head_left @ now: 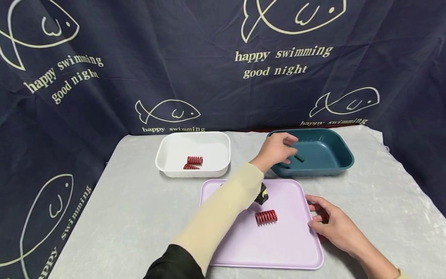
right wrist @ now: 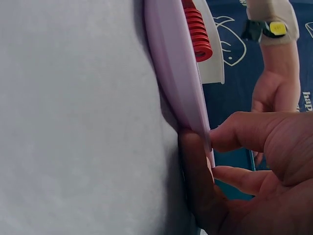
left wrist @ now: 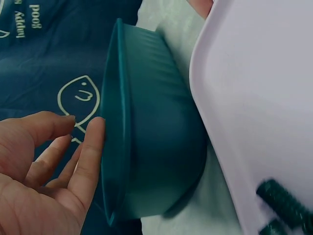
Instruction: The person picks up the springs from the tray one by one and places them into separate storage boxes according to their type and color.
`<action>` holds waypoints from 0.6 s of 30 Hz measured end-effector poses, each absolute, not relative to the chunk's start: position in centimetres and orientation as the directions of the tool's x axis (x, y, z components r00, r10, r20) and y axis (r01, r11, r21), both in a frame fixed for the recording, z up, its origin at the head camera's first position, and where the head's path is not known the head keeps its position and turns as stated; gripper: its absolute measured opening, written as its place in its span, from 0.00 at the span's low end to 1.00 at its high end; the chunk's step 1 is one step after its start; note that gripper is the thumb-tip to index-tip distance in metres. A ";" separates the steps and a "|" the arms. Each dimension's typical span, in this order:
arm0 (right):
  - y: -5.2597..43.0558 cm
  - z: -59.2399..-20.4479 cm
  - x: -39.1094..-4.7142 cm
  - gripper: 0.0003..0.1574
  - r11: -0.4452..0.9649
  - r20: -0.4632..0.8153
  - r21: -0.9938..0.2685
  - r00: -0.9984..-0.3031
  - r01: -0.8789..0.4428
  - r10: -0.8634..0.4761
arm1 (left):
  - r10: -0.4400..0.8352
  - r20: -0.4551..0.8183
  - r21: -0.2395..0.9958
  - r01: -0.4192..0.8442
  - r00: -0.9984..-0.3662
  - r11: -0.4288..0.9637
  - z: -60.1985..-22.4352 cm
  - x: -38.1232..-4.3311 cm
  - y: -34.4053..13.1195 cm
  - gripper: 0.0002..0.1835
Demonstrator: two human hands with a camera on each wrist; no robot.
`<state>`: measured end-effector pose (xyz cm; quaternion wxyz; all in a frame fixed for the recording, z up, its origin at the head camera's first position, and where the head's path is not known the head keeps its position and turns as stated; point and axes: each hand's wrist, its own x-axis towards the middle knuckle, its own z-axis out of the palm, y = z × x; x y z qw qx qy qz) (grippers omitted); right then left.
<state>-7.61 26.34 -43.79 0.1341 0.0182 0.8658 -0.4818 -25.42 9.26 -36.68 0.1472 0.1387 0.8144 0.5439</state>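
My left hand (head_left: 275, 149) is over the left side of the teal bin (head_left: 336, 153), its fingers loosely bent with nothing between them. A dark green coil spring (head_left: 299, 158) lies in that bin just beyond the fingertips. With my right hand (head_left: 332, 224) I grip the right edge of the lilac tray (head_left: 278, 248), thumb and fingers at its rim. On the tray lies a red coil spring (head_left: 266, 217). Green springs (left wrist: 283, 200) show on the tray in the left wrist view; my left forearm hides them from the head view.
A white bin (head_left: 212, 149) at the back left contains red springs (head_left: 194, 160). A black device (head_left: 262, 194) is strapped to my left wrist above the tray. Behind the pale-covered table (head_left: 132, 217) hangs a dark blue curtain (head_left: 216, 69) with fish drawings.
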 end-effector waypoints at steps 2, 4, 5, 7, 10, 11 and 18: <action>26.4 -43.8 -7.6 0.44 0.542 -0.250 -0.825 -0.964 0.161 -0.095 | 0.411 -0.080 0.945 0.061 -0.908 0.320 -36.6 -25.4 8.3 0.17; 26.4 -43.8 -7.6 0.44 0.551 -0.251 -0.819 -0.964 0.160 -0.093 | 0.430 -0.062 0.957 0.068 -0.901 0.281 -36.6 -25.4 7.4 0.18; 26.4 -43.9 -7.5 0.44 0.555 -0.252 -0.816 -0.963 0.161 -0.092 | 0.438 -0.051 0.962 0.074 -0.898 0.264 -36.6 -25.3 6.9 0.18; 26.4 -43.9 -7.5 0.44 0.559 -0.255 -0.813 -0.963 0.164 -0.089 | 0.454 -0.035 0.968 0.083 -0.891 0.238 -36.6 -25.2 6.0 0.18; 26.4 -43.9 -7.5 0.45 0.560 -0.260 -0.811 -0.962 0.169 -0.087 | 0.477 -0.032 0.973 0.081 -0.878 0.215 -36.6 -24.9 4.7 0.19; 26.4 -43.9 -7.5 0.45 0.563 -0.261 -0.809 -0.961 0.170 -0.086 | 0.484 -0.036 0.974 0.079 -0.874 0.214 -36.6 -24.7 4.3 0.19; 26.5 -43.9 -7.7 0.44 0.590 -0.254 -0.792 -0.964 0.156 -0.085 | 0.526 -0.078 0.957 0.085 -0.847 0.279 -36.8 -23.5 1.9 0.16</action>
